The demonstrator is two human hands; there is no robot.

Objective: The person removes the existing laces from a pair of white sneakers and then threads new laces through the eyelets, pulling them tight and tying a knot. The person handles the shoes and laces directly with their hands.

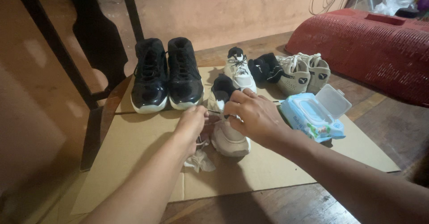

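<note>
both hands point(190, 124) point(252, 114) on the beige sneaker's point(229, 137) lace, wipes pack point(313, 116) nearby

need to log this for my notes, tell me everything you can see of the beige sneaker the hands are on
The beige sneaker is a low, pale shoe with a thick light sole and a dark inner lining at its opening. It sits upright on the cardboard sheet, toe toward the camera. The left hand and right hand meet over its lace area, pinching what looks like a lace. A crumpled wipe lies by its toe, and its twin stands just behind it.
</note>
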